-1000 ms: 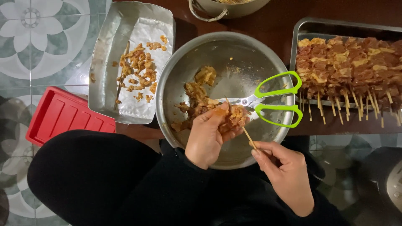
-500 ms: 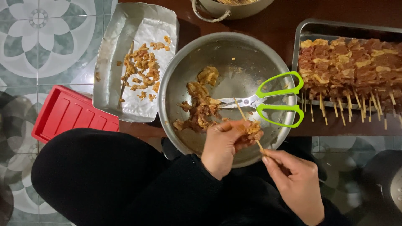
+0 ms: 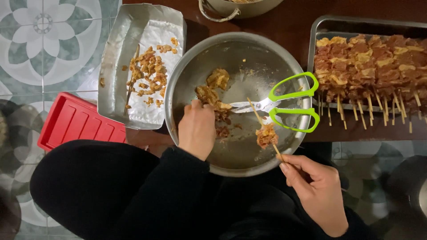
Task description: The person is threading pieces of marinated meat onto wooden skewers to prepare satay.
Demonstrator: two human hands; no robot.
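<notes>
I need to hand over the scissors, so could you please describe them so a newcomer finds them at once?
Find the big round metal bowl in the middle. The scissors lie across its right rim, blades pointing inward toward the meat pieces. Their bright green handles set them apart from everything nearby.

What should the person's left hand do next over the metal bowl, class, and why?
Probably pinch one piece from the meat pile and carry it to the skewer. The left hand already rests at that pile, while the right hand holds the skewer with one chunk on and its tip bare.
</notes>
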